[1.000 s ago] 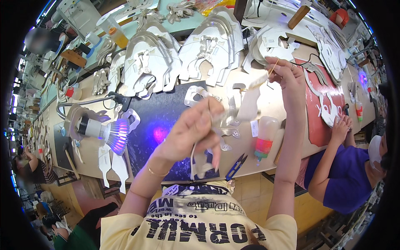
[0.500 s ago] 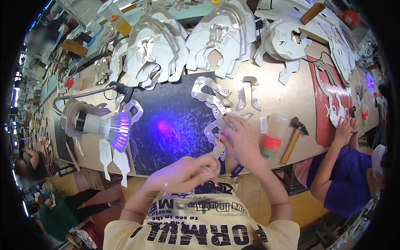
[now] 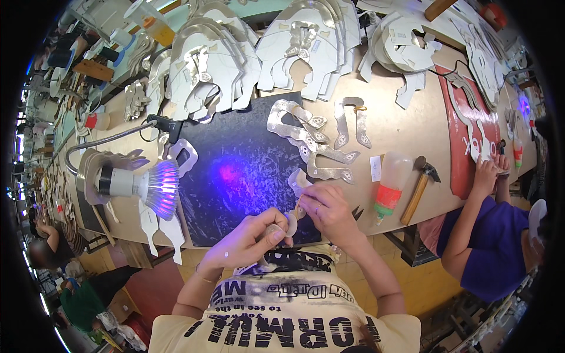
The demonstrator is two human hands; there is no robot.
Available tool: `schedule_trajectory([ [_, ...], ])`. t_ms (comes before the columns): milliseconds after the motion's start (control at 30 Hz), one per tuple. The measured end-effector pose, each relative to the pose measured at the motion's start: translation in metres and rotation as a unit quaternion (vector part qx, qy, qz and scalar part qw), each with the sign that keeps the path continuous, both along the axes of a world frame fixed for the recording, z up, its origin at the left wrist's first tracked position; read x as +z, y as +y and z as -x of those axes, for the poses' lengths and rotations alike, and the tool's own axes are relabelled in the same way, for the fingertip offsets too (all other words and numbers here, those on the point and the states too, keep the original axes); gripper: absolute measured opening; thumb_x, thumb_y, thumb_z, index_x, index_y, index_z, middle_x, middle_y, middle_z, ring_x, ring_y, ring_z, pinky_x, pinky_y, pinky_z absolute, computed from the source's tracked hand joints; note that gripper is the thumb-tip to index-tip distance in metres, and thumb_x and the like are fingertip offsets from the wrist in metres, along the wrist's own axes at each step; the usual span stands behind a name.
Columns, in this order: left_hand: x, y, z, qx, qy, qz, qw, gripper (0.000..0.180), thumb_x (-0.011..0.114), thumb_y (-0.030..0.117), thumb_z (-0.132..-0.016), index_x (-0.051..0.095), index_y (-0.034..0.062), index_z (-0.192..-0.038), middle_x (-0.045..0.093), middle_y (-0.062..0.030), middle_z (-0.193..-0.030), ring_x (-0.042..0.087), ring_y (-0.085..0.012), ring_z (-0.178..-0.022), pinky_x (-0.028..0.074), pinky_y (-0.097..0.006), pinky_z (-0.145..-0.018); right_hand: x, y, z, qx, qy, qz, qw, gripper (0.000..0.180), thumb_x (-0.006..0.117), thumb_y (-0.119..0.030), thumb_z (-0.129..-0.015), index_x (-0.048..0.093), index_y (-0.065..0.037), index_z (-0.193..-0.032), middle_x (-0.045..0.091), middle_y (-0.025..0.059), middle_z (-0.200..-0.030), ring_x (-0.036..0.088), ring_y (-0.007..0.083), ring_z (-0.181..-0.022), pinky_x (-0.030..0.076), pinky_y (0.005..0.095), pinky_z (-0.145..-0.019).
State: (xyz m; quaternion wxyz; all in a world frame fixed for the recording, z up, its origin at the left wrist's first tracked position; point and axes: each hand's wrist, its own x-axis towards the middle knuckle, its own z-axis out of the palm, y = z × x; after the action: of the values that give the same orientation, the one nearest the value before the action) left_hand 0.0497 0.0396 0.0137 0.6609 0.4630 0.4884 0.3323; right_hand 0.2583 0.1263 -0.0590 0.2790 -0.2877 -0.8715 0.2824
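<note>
My left hand is closed, thumb and fingers pinching the near end of a cut silver leather-like piece above the black mat's near edge. That end looks pale and rounded, and fingers cover part of it. My right hand pinches the same piece farther along, where a thin yellowish strip shows by the fingertips. Dark pointed tips stick out beside the right hand; whether it holds them I cannot tell. Similar silver pieces lie overlapping on the mat's far right corner.
At left, a lit lamp on a bent neck throws violet light onto the black mat. A glue bottle and hammer lie to the right. Stacked white panels line the back. A co-worker's hands work at far right.
My hands have come closer together around the silver piece, the left moving slightly up and the right toward me. The dark pointed tips now show right of my right hand. The whole view has shifted slightly.
</note>
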Motion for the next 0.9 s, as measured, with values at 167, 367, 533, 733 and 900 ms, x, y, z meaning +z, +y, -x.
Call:
schedule_trajectory([
  [167,0.001,0.001,0.002,0.028,-0.007,0.01,1.0,0.019,0.051,0.022,-0.104,0.05,0.0031,-0.102,0.066,-0.0051,-0.087,0.053,-0.0101,-0.073,0.045,-0.027,-0.067,0.008,0.001,0.0,-0.065,-0.001,0.006,0.998,0.011,0.073,-0.01,-0.081,0.073,-0.006,-0.091,0.069,0.0048,-0.099,0.064,0.0237,-0.093,0.045,0.0371,-0.091],
  [367,0.008,0.0,0.003,0.052,0.096,-0.081,0.991,0.01,0.053,0.014,-0.101,0.05,0.0046,-0.098,0.062,-0.0074,-0.102,0.05,-0.0125,-0.076,0.043,-0.029,-0.068,0.023,0.019,-0.011,-0.254,-0.03,-0.001,0.967,0.011,0.075,-0.014,-0.082,0.075,-0.005,-0.089,0.072,0.0046,-0.097,0.065,0.0213,-0.091,0.046,0.0356,-0.085],
  [533,0.015,-0.001,-0.001,0.079,-0.02,-0.199,0.977,0.011,0.052,0.013,-0.1,0.049,0.0035,-0.095,0.052,-0.0123,-0.123,0.048,-0.0144,-0.078,0.043,-0.029,-0.069,0.041,0.029,-0.014,-0.309,0.043,0.094,0.945,0.019,0.075,-0.012,-0.08,0.075,-0.001,-0.095,0.073,0.0076,-0.102,0.067,0.025,-0.092,0.048,0.0347,-0.084],
  [733,0.008,0.009,-0.01,0.011,-0.203,0.025,0.979,0.026,0.042,0.03,-0.107,0.043,0.0052,-0.098,0.049,-0.0138,-0.125,0.058,-0.0137,-0.097,0.048,-0.031,-0.087,0.053,0.024,-0.008,-0.196,0.125,0.147,0.961,0.025,0.073,-0.01,-0.083,0.074,0.001,-0.106,0.071,0.0145,-0.111,0.068,0.0244,-0.093,0.05,0.0308,-0.084],
  [900,0.023,0.01,-0.003,-0.162,-0.181,-0.122,0.962,0.023,0.049,0.024,-0.104,0.043,0.0046,-0.094,0.054,-0.0216,-0.139,0.049,-0.0124,-0.076,0.047,-0.032,-0.073,0.052,0.047,-0.009,-0.099,0.312,0.481,0.813,0.045,0.052,-0.033,-0.102,0.061,0.002,-0.13,0.062,0.0169,-0.13,0.065,0.0189,-0.09,0.052,0.0299,-0.08],
])
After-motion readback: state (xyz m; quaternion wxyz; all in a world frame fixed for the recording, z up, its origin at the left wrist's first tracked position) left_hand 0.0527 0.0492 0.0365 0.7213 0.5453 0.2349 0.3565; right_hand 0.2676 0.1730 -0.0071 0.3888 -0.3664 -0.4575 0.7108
